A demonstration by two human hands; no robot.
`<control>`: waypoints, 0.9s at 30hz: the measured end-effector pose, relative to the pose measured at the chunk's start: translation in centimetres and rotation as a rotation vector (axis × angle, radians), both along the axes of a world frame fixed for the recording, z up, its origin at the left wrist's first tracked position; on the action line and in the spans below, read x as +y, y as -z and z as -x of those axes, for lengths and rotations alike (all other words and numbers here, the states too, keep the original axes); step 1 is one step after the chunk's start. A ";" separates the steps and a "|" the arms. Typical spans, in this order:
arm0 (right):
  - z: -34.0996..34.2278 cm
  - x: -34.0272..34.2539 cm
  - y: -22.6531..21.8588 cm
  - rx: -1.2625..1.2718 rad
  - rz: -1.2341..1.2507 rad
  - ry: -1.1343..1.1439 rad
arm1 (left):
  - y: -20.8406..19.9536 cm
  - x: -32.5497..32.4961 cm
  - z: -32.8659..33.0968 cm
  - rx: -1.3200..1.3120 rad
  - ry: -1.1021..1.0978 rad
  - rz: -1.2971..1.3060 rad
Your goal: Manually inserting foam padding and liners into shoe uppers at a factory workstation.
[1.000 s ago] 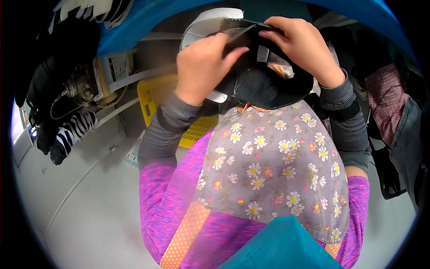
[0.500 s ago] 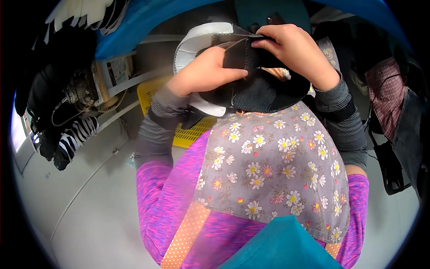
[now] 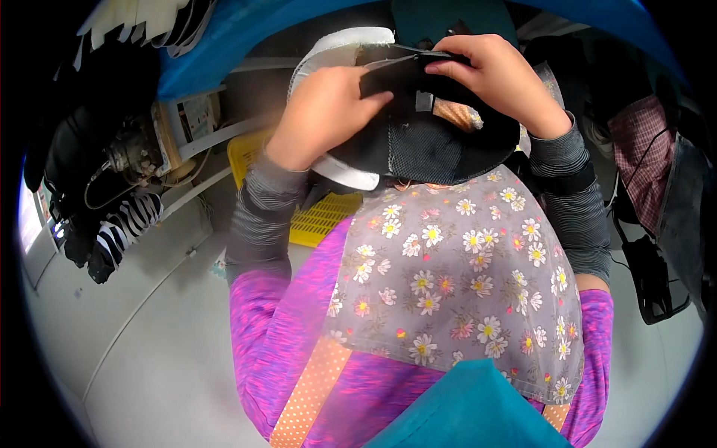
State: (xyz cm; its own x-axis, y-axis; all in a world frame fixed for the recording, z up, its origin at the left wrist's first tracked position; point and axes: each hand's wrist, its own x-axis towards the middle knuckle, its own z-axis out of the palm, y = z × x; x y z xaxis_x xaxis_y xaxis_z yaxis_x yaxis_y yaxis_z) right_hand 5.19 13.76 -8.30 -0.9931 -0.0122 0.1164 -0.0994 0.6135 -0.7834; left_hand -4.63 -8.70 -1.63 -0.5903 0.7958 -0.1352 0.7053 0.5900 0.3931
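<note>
Currently held: a curved black textile piece point(image 3: 426, 157) with a mesh face, lying between and below both hands' fingers, its lower edge at the apron.
Left hand point(image 3: 325, 108): fingers curled behind the upper left part, tips hidden, thumb in front; the cloth sits between them, though how firmly I cannot tell.
Right hand point(image 3: 500, 82): thumb and forefinger pinching the top edge near the middle; the other fingers are folded and partly hidden.
White strip: a curved white padded strip point(image 3: 345, 175) runs along the left side, passing behind the left fingers and showing above and below them.
Opening: below the right fingertips, a small grey rectangular tab point(image 3: 424, 101) sits beside a gap showing tan patterned material point(image 3: 457, 114).
Around the fingers: a grey daisy-print cloth apron point(image 3: 463, 276) lies below them; a yellow perforated plastic basket point(image 3: 325, 218) stands below and left of the left fingers.
Slip risk: the right pinch looks narrow, so a tug from the left could pull the edge free, I judge.
Crease risk: uneven pressure between the hands might pucker the layers.
Snag risk: the tab could catch or fold under if the flap shifts across it.
</note>
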 end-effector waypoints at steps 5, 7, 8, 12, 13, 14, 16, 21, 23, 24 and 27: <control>0.0 -0.6 -0.2 0.082 -0.052 0.036 | 0.8 1.0 -1.5 -0.232 0.152 0.028; -0.3 -0.7 -0.3 0.112 -0.123 0.071 | 2.6 1.2 -2.7 -0.352 0.208 -0.119; -0.5 -0.7 -0.2 0.115 -0.154 0.088 | 3.1 1.3 -3.0 -0.516 0.133 -0.087; -1.1 -0.4 -0.3 0.133 -0.186 0.109 | 4.9 0.8 -2.8 -0.982 -0.128 -0.118; -1.1 -0.3 -0.2 0.130 -0.186 0.116 | 5.5 0.6 -2.9 -0.984 -0.122 -0.113; -1.2 -0.3 0.0 0.131 -0.141 0.116 | 6.1 0.5 -3.1 -0.945 -0.133 -0.203; -1.3 -0.3 0.1 0.132 -0.095 0.115 | 7.0 0.7 -3.6 -0.833 -0.131 -0.334; -1.4 -0.3 0.5 0.032 -0.111 0.119 | 7.7 1.2 -4.7 -0.441 -0.095 -0.186; -1.3 -0.6 0.5 0.035 -0.103 0.122 | 7.4 1.4 -5.4 -0.349 -0.191 -0.163; -1.3 -0.7 0.6 0.038 -0.097 0.125 | 7.3 1.4 -5.5 -0.349 -0.191 -0.163; -1.1 -0.7 1.1 0.057 -0.080 0.118 | 6.9 1.5 -5.1 -0.365 -0.190 -0.205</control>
State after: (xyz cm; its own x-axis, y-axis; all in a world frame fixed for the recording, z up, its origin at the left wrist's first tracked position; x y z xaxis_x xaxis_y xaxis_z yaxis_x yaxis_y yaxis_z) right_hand 6.31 13.02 -9.42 -0.9800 0.0927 0.1762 -0.0661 0.6834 -0.7270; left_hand 0.46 -7.22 -8.55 -0.6710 0.7103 -0.2126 0.3859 0.5794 0.7179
